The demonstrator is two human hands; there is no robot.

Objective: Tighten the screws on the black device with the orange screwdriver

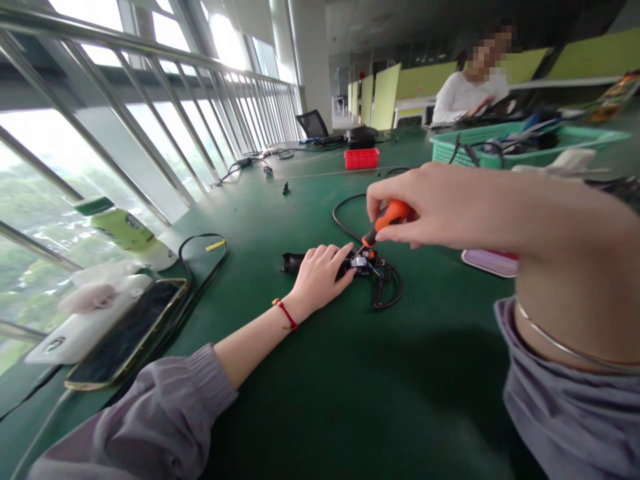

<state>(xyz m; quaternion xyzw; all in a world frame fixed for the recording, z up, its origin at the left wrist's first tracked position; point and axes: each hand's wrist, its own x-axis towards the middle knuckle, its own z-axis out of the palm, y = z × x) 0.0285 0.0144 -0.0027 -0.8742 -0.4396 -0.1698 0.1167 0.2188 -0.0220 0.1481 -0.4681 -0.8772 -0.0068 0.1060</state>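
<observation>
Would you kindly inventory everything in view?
Screwdriver: one, orange and black, centre
Opened corded appliance: one, mostly black, centre
Table: one, green, foreground
Flat object: one, purple, right
Small basket: one, red, far centre
Large basket: one, teal, back right
Railing: one, silver, left
Bottle: one, green and white, by railing
Smartphone: one, gold-edged, near left
Flat device: one, white, beside smartphone
Tagged cable: one, black, left
Loose cables: uncountable, black, far left
Office chair: one, black, background
Partitions: several, lime, background
Person: one, white top, back right
Left hand: one, grey sleeve, red bracelet, touching appliance
Right hand: one, grey sleeve, grip on screwdriver
</observation>
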